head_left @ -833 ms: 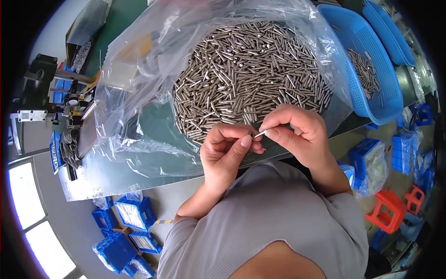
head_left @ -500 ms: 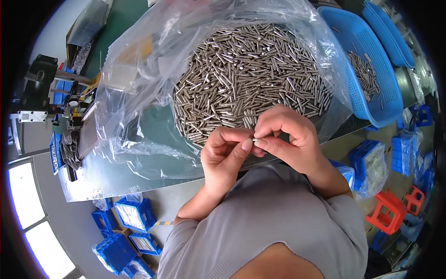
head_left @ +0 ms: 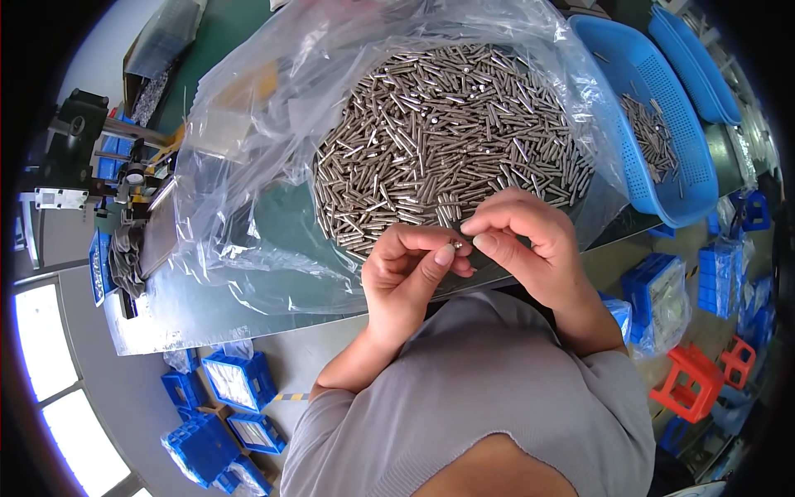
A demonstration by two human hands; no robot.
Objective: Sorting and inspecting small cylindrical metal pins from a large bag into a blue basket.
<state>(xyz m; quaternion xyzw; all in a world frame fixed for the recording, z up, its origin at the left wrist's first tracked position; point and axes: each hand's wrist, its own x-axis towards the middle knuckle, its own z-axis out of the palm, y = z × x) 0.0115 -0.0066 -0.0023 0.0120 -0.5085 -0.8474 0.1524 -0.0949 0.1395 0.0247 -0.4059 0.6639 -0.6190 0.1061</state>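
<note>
Just below the heap of steel pins (in clear plastic), my left hand and right hand pinch one small pin, inspecting it; turning it needs gentle fingers.

A small metal pin shows only as a shiny rounded end, pinched between the fingertips of the left hand and the right hand; its length is hidden by the fingers. It sits just below the near edge of the heap of pins, a dense mound of short silvery rods lying crisscross inside an open clear plastic bag.
</note>
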